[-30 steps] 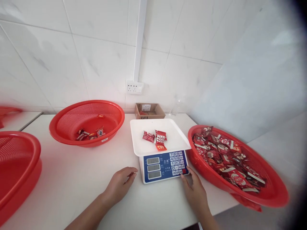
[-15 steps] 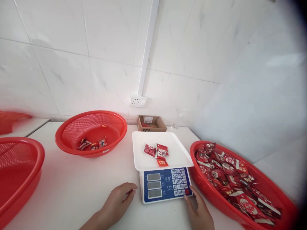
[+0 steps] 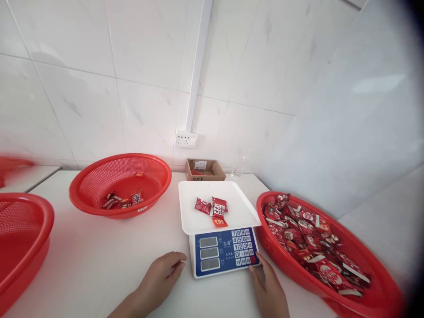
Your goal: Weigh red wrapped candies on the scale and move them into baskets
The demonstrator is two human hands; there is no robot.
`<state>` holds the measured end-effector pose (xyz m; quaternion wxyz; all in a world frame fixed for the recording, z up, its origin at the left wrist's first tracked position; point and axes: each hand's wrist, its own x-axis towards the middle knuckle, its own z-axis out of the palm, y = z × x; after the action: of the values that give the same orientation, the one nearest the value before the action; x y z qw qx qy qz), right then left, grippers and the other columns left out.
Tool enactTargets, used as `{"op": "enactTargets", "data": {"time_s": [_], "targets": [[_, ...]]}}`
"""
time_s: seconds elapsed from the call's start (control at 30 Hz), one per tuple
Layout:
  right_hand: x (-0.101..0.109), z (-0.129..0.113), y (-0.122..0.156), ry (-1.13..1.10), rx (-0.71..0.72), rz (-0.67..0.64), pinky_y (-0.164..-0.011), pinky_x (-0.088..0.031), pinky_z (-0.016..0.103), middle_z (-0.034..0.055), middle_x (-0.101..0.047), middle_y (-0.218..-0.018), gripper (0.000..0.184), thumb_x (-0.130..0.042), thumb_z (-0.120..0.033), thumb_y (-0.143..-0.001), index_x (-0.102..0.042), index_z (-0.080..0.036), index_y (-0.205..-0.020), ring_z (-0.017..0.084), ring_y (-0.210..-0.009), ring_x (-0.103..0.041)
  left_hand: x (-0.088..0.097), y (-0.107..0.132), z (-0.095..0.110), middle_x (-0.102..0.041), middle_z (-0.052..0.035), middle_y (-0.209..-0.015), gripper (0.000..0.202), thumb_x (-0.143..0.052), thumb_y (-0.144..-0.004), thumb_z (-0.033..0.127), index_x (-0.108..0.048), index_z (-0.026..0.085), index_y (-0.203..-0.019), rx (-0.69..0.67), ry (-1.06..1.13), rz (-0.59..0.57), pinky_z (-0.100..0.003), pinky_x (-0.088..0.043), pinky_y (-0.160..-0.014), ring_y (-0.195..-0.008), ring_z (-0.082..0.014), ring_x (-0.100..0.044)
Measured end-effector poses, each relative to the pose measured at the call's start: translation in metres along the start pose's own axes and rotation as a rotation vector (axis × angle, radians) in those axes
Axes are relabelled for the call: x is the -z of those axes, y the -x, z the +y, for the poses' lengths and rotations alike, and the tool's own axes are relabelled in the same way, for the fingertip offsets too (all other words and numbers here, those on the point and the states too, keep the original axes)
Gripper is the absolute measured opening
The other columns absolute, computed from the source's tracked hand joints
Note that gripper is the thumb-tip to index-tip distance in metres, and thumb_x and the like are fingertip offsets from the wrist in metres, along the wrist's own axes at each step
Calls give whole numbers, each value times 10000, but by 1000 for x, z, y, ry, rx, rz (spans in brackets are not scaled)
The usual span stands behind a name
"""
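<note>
A blue and white electronic scale (image 3: 225, 252) stands on the table in front of me. Several small red candy packets (image 3: 219, 211) lie on its white tray (image 3: 192, 225). Beside the scale's left edge rests my left hand (image 3: 162, 278), fingers loosely bent, a small gap between thumb and forefinger, nothing held. My right hand (image 3: 270, 287) is at the lower right corner of the scale by the red key. Its thumb and forefinger are spread at the edge, holding nothing; the other fingers are partly hidden.
To the right, a red basket (image 3: 281, 260) is heaped with red packets. Another red basket (image 3: 82, 207) at back left has several packets inside, and a third basket (image 3: 46, 221) is cut off at left. Behind the scale are a cardboard box (image 3: 212, 177) and a clear plastic container (image 3: 239, 168).
The view has turned slightly right, so everything appears a little further left. Both hands keep nearly the same place beside the scale, and the packets on the tray have not moved.
</note>
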<state>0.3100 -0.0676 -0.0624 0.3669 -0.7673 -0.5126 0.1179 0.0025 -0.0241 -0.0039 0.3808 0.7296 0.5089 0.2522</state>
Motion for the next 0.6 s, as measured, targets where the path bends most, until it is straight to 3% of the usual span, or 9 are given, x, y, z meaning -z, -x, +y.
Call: {"op": "enactTargets", "data": {"time_s": [0.17, 0.27, 0.33, 0.4, 0.5, 0.6], "targets": [[37, -20, -1, 77, 277, 59, -818, -510, 360, 76, -652, -1049, 367, -431, -487, -807, -652, -230, -948, 231, -969, -607, 1, 0, -3, -673, -2, -953, 268, -401, -854, 316, -631, 253, -975, 26, 14, 4, -230, -484, -717, -813, -156, -612], [66, -50, -13, 60, 294, 92, -808, -513, 323, 68, -645, -1062, 327, -452, -444, -822, -625, -236, -1006, 217, -993, -597, 0, 0, -4, -672, -8, -958, 278, -395, -856, 322, -631, 251, -983, 25, 15, -5, -226, -483, -716, -815, -157, -611], [72, -73, -25, 53, 278, 49, -843, -498, 337, 72, -614, -1127, 370, -440, -460, -824, -595, -230, -1068, 220, -1051, -565, -1, -1, -4, -672, -12, -952, 281, -391, -856, 319, -629, 247, -987, 14, 17, -7, -225, -481, -718, -804, -155, -609], [63, -95, -37, 69, 306, -63, -924, -445, 371, 79, -545, -1234, 434, -419, -484, -825, -560, -227, -1146, 229, -1147, -494, -1, -1, -4, -673, -15, -941, 282, -389, -855, 311, -628, 241, -986, 3, 14, 2, -227, -479, -724, -791, -153, -607], [33, -124, -53, 149, 426, -215, -1030, -296, 461, 61, -329, -1420, 517, -419, -518, -817, -477, -265, -1265, 268, -1310, -261, 1, -2, -2, -674, -15, -922, 279, -388, -854, 299, -632, 235, -974, -5, -2, 18, -231, -476, -714, -769, -152, -603], [1, -150, -70, 236, 506, -299, -1027, -178, 570, 47, -143, -1489, 585, -446, -546, -800, -389, -308, -1331, 316, -1350, -63, 2, -3, -1, -675, -9, -885, 269, -399, -849, 285, -634, 232, -969, -4, -34, 39, -230, -471, -693, -736, -147, -598]]}}
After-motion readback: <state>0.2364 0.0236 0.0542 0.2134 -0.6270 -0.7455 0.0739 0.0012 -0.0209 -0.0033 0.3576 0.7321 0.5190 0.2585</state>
